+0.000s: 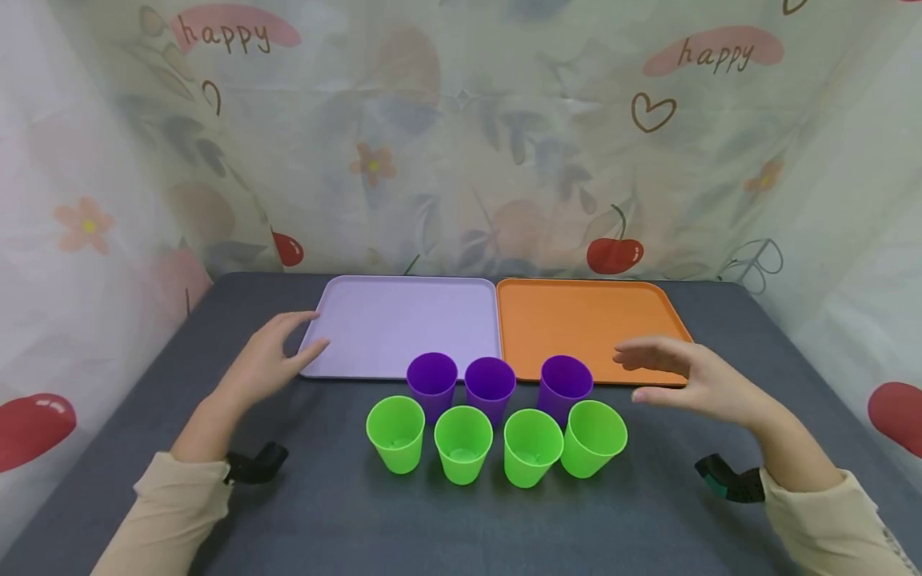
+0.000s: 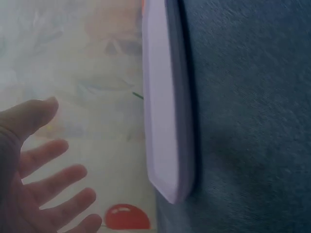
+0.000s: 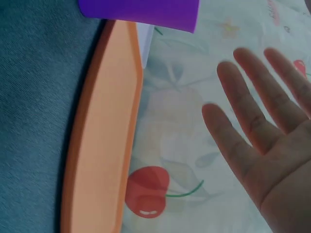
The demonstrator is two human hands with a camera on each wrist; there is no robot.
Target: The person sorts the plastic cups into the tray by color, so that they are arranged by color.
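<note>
My left hand [image 1: 268, 362] hovers by the left edge of the lilac tray [image 1: 403, 328], its fingers and thumb spread apart with nothing held. Over the front right corner of the orange tray [image 1: 583, 320] is my right hand [image 1: 695, 378], fingers extended and holding nothing. Between the hands, three purple cups [image 1: 432, 382] stand upright along the trays' front edges. In front of them is a row of several green cups [image 1: 463, 444], mouths up; the rightmost green cup [image 1: 595, 438] is closest to my right hand. One purple cup [image 3: 141, 12] is partly visible in the right wrist view.
A dark grey cloth covers the table [image 1: 461, 536]. Both trays lie side by side at its back. A printed curtain [image 1: 461, 144] with flowers and cherries encloses the back and sides. A thin looped cord [image 1: 756, 260] lies by the back right corner.
</note>
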